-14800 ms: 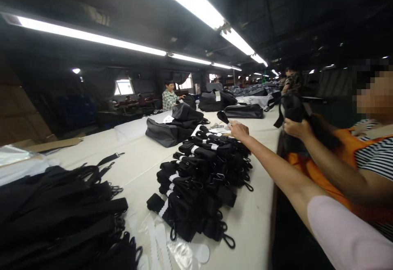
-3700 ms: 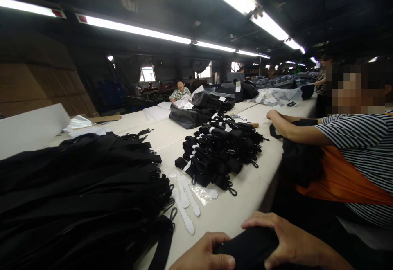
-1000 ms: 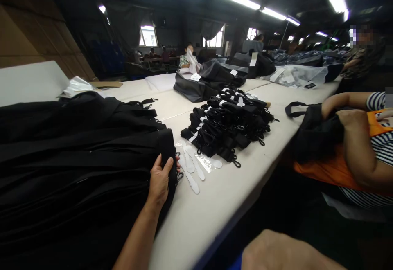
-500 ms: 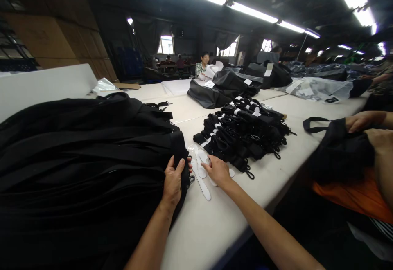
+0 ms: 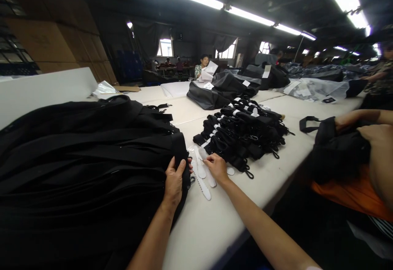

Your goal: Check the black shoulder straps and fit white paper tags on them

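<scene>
My left hand (image 5: 174,182) is closed on a folded black strap (image 5: 179,143) at the right edge of a large heap of black fabric (image 5: 86,159). The fingertips come round its far side, where a small black loop shows. My right hand (image 5: 217,169) pinches a white strip (image 5: 203,153), holding one end raised off the table. Other white strips with toothed edges (image 5: 202,188) lie flat between my hands. Behind them is a pile of bundled black straps (image 5: 245,133) with hooks, several wrapped in white bands.
Dark grey bags (image 5: 211,92) with white tags and a clear plastic bag (image 5: 319,90) lie farther back on the pale table (image 5: 196,237). At right, another person's hands (image 5: 346,120) handle a black bag (image 5: 328,151). A person (image 5: 201,69) across the table holds white sheets.
My right hand has closed its fingers on a white strip and lifted its end. My left hand keeps its hold. The person across the table has raised the white sheets.
</scene>
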Demonstrator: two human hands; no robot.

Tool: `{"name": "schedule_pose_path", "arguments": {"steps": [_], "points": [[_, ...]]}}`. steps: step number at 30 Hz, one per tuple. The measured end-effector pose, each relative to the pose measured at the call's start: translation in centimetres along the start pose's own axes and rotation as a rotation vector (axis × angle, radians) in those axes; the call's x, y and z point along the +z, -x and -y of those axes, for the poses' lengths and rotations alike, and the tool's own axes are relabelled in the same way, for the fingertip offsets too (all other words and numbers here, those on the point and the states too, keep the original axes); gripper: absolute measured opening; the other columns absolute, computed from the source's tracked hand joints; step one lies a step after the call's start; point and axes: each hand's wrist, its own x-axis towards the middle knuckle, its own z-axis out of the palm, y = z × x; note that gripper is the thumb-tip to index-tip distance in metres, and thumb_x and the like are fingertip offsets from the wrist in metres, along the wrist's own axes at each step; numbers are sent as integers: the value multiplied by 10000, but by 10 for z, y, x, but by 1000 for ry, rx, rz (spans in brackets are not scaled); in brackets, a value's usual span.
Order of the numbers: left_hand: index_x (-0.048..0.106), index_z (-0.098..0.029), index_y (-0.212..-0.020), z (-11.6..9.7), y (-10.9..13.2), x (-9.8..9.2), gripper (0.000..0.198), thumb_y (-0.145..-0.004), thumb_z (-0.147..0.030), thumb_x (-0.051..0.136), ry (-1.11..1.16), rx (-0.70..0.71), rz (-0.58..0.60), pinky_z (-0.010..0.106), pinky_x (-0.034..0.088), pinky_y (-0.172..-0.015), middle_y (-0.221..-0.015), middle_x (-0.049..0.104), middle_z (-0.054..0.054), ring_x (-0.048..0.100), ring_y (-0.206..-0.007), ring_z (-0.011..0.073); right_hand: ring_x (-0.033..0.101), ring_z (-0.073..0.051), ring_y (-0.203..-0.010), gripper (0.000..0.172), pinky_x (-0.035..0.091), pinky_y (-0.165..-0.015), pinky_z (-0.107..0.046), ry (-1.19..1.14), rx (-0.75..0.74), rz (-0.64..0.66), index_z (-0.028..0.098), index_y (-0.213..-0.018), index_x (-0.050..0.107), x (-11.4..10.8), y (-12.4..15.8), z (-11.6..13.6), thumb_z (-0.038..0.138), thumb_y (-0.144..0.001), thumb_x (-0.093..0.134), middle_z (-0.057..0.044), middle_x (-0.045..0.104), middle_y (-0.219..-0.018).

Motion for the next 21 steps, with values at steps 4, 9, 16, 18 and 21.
{"name": "schedule_pose_path", "arguments": {"steps": [4,9,16,18,21], "points": [[602,-158,-1071,1,0,1,391,-786,-392,731,-53,6,-5,219,549,-581,-891,698,41,617,-627,103,537,-154,-636,318,410,-617,-278,-210,-58,50,177,-619,599,-9,5,-2,433,-807,617,-11,568,-689],[636,-169,-1135,3,3,3,467,-732,-352,783,-153,2,7,213,521,-556,-820,697,13,589,-585,101,444,-128,-523,389,363,-509,-258,-402,-105,214,161,-670,630,-21,20,2,509,-839,590,23,476,-551],[698,-203,-1123,10,5,2,523,-630,-292,849,-261,0,40,237,527,-637,-960,727,33,648,-710,149,557,-179,-708,313,439,-657,-282,-464,-199,300,170,-769,719,-28,32,15,441,-877,605,-27,627,-734],[699,-189,-1094,12,5,2,498,-628,-284,846,-277,0,24,228,523,-603,-910,721,24,633,-670,139,576,-190,-732,297,449,-682,-289,-463,-221,329,179,-768,738,-28,33,18,428,-875,618,-32,648,-750],[693,-164,-1002,13,5,1,406,-637,-274,832,-295,-3,-9,209,493,-519,-752,681,-11,569,-545,105,605,-201,-762,257,460,-731,-303,-463,-222,339,192,-789,764,-28,33,18,404,-865,640,-37,681,-775]]}}
